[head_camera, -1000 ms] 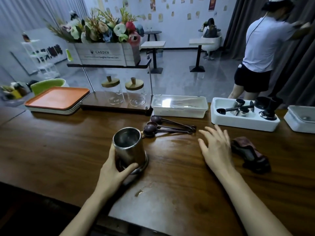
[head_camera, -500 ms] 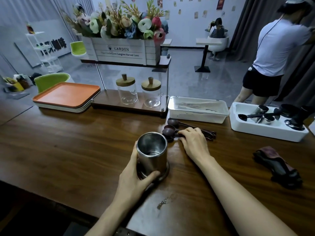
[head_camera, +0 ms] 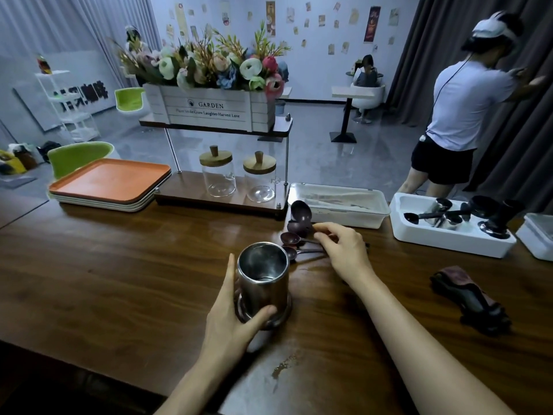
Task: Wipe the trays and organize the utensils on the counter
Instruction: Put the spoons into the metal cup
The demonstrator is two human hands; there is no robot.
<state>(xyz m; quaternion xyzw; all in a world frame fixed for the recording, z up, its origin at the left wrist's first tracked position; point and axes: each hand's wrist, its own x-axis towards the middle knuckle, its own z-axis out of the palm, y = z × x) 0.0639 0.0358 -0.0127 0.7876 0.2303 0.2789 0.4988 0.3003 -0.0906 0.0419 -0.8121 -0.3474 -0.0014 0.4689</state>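
Note:
A steel utensil cup (head_camera: 264, 280) stands upright on the wooden counter (head_camera: 119, 280), and my left hand (head_camera: 230, 322) grips its lower side. Just behind it lie several dark long-handled spoons (head_camera: 291, 238). My right hand (head_camera: 341, 250) pinches the spoon handles, and one spoon bowl (head_camera: 300, 210) is tipped up off the counter. A stack of trays with an orange one on top (head_camera: 110, 182) sits at the back left. A dark crumpled cloth (head_camera: 469, 298) lies at the right.
A two-level stand holds a flower box (head_camera: 209, 109) above and two glass jars (head_camera: 236, 176) below. A white lidded bin (head_camera: 338, 205) and a white tub of utensils (head_camera: 449, 232) stand at the back right. A person (head_camera: 460, 115) stands beyond the counter.
My right hand reached from the bare counter to the spoons, closed on their handles and lifted one spoon's bowl upward. My left hand stayed on the cup.

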